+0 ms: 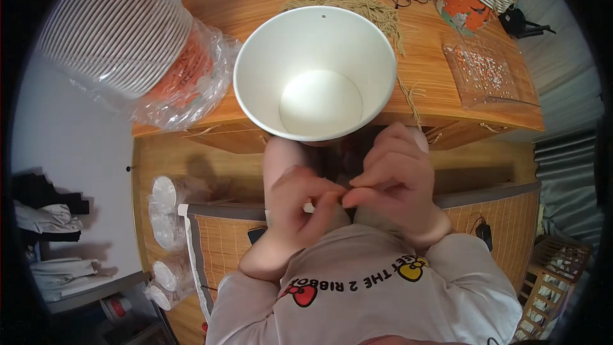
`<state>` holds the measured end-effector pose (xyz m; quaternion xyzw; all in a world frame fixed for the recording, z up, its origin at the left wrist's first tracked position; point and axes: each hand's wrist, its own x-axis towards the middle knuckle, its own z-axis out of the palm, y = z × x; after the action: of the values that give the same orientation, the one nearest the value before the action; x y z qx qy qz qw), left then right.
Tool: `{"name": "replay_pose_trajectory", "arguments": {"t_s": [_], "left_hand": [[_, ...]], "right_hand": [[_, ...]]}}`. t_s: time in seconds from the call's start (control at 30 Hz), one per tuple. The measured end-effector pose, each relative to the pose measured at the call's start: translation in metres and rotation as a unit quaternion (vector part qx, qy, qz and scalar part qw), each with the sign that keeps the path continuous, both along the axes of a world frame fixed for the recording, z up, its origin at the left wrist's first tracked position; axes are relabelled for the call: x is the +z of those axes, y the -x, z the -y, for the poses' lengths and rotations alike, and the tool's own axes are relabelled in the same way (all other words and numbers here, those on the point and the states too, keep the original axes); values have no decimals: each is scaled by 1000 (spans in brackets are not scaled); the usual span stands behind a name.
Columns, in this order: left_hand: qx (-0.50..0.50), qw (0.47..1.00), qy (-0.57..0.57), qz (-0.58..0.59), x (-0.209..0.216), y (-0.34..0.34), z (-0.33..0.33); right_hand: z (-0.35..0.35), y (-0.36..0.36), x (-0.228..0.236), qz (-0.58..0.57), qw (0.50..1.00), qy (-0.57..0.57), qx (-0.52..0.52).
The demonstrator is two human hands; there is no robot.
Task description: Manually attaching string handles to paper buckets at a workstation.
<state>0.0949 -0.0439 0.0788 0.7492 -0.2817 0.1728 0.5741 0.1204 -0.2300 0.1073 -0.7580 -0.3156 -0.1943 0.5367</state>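
Currently: my left hand (pixel 299 203) and right hand (pixel 402 176), curled, fingertips nearly closed and close together, perhaps for finer control; anything between them, I cannot tell. White tub (pixel 316 73), one, mouth toward me at the desk's (pixel 426 70) front edge, presumably for reach.

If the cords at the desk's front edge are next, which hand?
Right hand, probably: it sits nearest the cords, just below them in view; the left hand is farther off.
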Motion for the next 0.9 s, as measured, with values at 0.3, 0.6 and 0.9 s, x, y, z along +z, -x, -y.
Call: {"name": "replay_pose_trajectory", "arguments": {"t_s": [0.3,0.6,0.9], "left_hand": [[195,979,50,-25,6,-10,-8],[193,980,47,-19,5,-11,-7],[211,975,55,-36,7,-11,-6]], "right_hand": [[-12,-2,25,82,996,1,-38],[-17,-2,25,79,996,-4,-43],[-19,-3,22,92,995,1,-49]]}}
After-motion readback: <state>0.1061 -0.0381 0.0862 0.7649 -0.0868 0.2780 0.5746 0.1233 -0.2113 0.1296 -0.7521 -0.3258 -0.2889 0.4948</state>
